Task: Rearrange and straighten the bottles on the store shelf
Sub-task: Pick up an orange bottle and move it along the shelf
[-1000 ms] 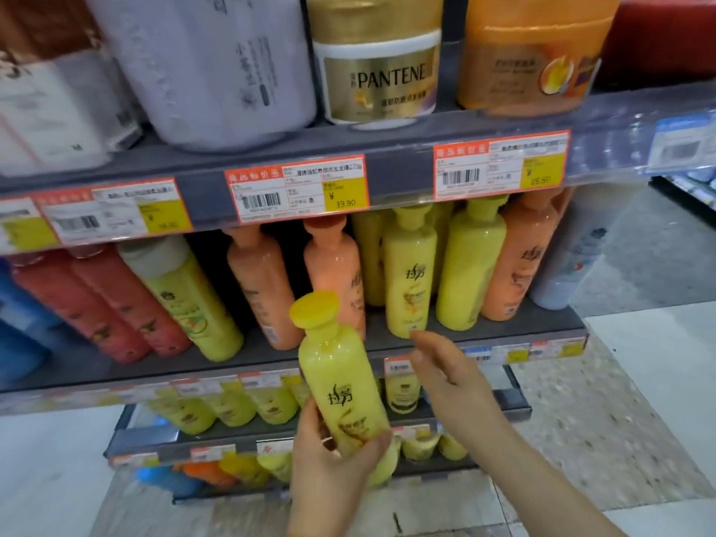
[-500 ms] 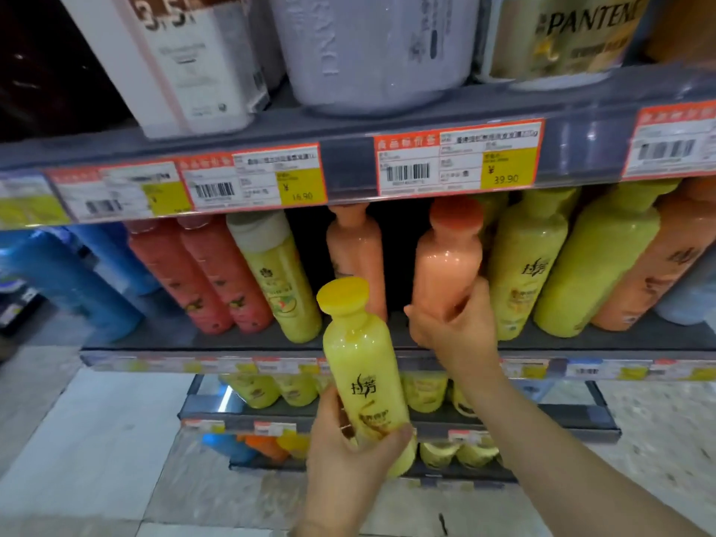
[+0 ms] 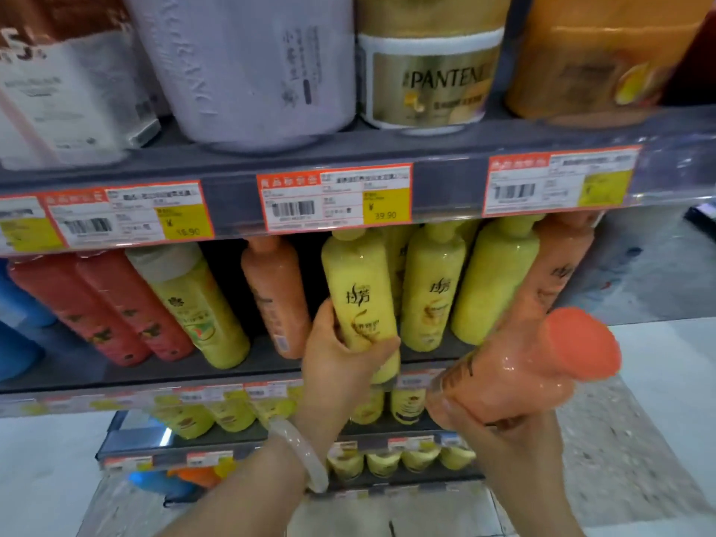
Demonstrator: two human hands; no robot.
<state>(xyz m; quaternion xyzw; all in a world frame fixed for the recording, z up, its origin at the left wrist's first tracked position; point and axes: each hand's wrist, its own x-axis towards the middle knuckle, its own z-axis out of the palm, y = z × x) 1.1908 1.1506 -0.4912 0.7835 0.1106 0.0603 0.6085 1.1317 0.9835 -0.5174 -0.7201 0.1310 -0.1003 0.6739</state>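
Observation:
My left hand point(image 3: 341, 354) grips a yellow bottle point(image 3: 360, 288) by its lower part and holds it upright at the front of the middle shelf point(image 3: 116, 377), between an orange bottle point(image 3: 277, 296) and the row of yellow bottles point(image 3: 432, 284). My right hand point(image 3: 503, 428) holds an orange bottle with a red-orange cap point(image 3: 534, 366) off the shelf, tilted with the cap toward me. Further yellow and orange bottles point(image 3: 558, 273) stand to the right on that shelf.
Red bottles point(image 3: 104, 308) and a yellow-green bottle point(image 3: 193, 304) lean at the left of the shelf, beside blue bottles point(image 3: 15, 335). Large tubs, among them a Pantene jar point(image 3: 430, 71), fill the shelf above. Lower shelves point(image 3: 232, 432) hold small yellow bottles. Floor lies to the right.
My right hand has pulled the orange bottle off the shelf toward me. My left hand has carried the yellow bottle up into the gap it left on the shelf.

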